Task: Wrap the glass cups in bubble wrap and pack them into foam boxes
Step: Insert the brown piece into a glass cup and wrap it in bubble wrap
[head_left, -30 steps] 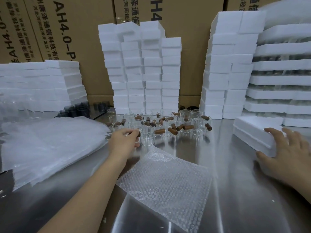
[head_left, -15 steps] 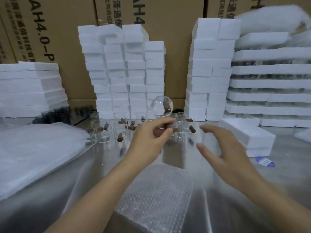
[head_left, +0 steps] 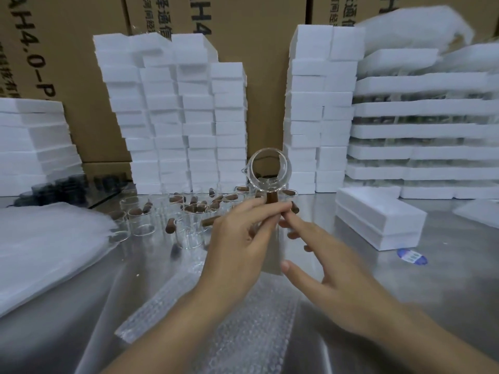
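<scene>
My left hand (head_left: 237,247) holds a clear glass cup (head_left: 270,170) by its brown wooden handle, lifted above the table with its open mouth turned toward me. My right hand (head_left: 326,276) is beside it with fingers spread and straight, one fingertip touching the handle near my left thumb. A sheet of bubble wrap (head_left: 226,325) lies flat on the steel table below both hands. Several more glass cups with brown handles (head_left: 189,214) stand clustered behind. A closed white foam box (head_left: 378,220) sits on the table at the right.
Tall stacks of white foam boxes (head_left: 172,114) rise at the back, with cardboard cartons (head_left: 264,28) behind them. A pile of bubble wrap sheets (head_left: 46,249) covers the left. Stacked foam trays (head_left: 421,130) fill the right. A blue sticker (head_left: 412,256) lies near the foam box.
My left hand picked a cup from the cluster and raised it. My right hand left the foam box and came in to the cup's handle. The view shifted right.
</scene>
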{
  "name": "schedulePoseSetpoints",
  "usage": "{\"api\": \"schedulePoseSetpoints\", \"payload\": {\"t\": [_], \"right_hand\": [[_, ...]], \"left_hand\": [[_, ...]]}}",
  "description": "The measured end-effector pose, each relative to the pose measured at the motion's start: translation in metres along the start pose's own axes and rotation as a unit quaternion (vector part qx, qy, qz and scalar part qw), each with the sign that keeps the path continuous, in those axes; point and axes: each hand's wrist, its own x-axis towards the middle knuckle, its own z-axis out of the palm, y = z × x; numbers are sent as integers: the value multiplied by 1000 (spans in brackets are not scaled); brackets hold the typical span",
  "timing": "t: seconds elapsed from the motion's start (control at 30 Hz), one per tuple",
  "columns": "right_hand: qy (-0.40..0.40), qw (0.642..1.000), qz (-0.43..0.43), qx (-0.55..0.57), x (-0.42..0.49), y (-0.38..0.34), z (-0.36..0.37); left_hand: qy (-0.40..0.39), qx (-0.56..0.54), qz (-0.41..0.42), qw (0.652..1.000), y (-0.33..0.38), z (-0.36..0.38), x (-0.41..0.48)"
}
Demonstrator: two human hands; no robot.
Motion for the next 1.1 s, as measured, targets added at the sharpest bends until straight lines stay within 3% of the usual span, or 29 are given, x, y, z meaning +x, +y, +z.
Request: {"api": "schedulePoseSetpoints", "payload": {"t": [1.1], "right_hand": [[-14,999,-38,-20,0,-12,-10]], "left_hand": [[69,-121,-82,987,16,5,-2]]}}
